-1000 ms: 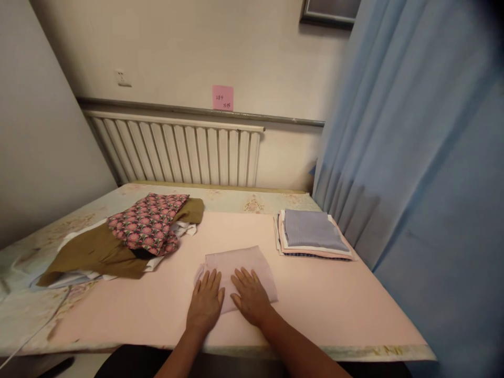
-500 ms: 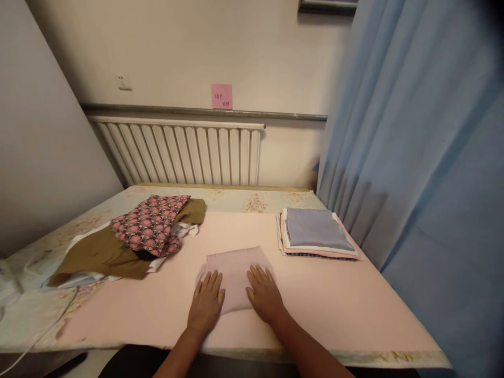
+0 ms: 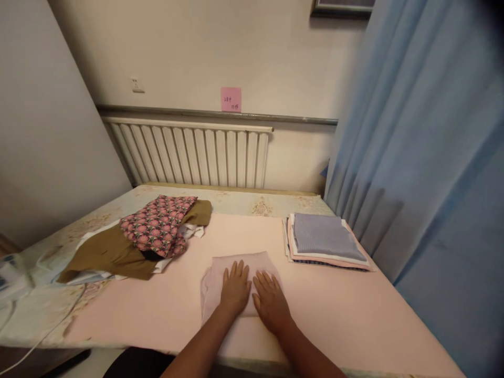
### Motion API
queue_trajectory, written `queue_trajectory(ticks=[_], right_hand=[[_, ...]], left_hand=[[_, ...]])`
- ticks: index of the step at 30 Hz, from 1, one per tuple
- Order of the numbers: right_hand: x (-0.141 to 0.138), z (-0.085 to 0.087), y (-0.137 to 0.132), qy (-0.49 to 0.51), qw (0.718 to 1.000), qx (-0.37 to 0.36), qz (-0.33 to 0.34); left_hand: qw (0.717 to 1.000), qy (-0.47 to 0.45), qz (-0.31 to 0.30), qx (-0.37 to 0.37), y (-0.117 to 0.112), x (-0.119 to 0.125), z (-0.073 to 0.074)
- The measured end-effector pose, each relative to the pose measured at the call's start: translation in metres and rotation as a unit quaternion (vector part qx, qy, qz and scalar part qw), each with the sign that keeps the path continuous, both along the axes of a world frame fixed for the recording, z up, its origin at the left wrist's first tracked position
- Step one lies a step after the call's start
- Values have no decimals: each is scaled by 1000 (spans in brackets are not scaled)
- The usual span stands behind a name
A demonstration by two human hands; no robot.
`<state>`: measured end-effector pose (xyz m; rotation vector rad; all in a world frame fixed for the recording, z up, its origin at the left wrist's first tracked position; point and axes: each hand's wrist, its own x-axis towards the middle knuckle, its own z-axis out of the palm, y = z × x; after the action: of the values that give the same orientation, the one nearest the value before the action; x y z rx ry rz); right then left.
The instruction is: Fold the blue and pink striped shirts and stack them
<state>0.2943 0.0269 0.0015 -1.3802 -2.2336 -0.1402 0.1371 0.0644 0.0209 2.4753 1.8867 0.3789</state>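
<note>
A pale lilac folded cloth (image 3: 252, 260) lies flat near the front of the pink table cover (image 3: 334, 310). My left hand (image 3: 236, 286) rests on its middle, palm down with fingers stretched out. Just to the right, my right hand (image 3: 271, 299) presses flat on the cloth too, fingers spread forward. The two hands are close together but apart. On the cloth's left side a loose, rounded edge shows. Neither hand grips anything, and parts of the cloth are hidden under the hands and forearms.
Back right stands a neat stack of folded cloths (image 3: 328, 236), grey-blue on top. A loose heap at left holds a pink floral cloth (image 3: 157, 223) and an olive cloth (image 3: 106, 252). A blue curtain (image 3: 413, 157) hangs along the right edge; a radiator (image 3: 189, 152) lines the wall.
My left hand has slid from the cloth's left edge to its middle, beside my right hand. The view has shifted slightly, moving everything a little right in the picture.
</note>
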Motion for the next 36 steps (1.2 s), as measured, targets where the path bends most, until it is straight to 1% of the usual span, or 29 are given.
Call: queue_trajectory(ticks=[2,4,11,15,19,23,26,29,33,36], right_hand=[[0,-2,1,1,1000,2,-1],[-1,-3,1,3,1000,3,-1],[-2,-2,1,3,1000,-2,-1],[-1,-2,1,2,1000,2,0],[0,-2,1,0,1000,-2,-2],[0,0,0,-8,1000,-11,-4],[-1,2,0,-17,1000,-5,-5],[-2,4,0,-26,1000,-3,-10],[-2,2,0,-48,999,-6,-9],[0,-2,1,-73,997,-4,-6]], left_hand=[[1000,-3,5,-11,8,-5,-7],[1000,-3,17,-7,15,-14,-10],[998,14,65,18,30,-45,-6],[996,8,83,18,29,-63,-10],[996,-1,93,13,22,-81,-15],[995,-21,98,20,16,-94,-20],[990,-58,121,52,16,-102,-24],[978,-122,147,85,22,-112,-27],[962,-222,144,70,29,-128,-29],[950,-272,148,43,31,-137,-26]])
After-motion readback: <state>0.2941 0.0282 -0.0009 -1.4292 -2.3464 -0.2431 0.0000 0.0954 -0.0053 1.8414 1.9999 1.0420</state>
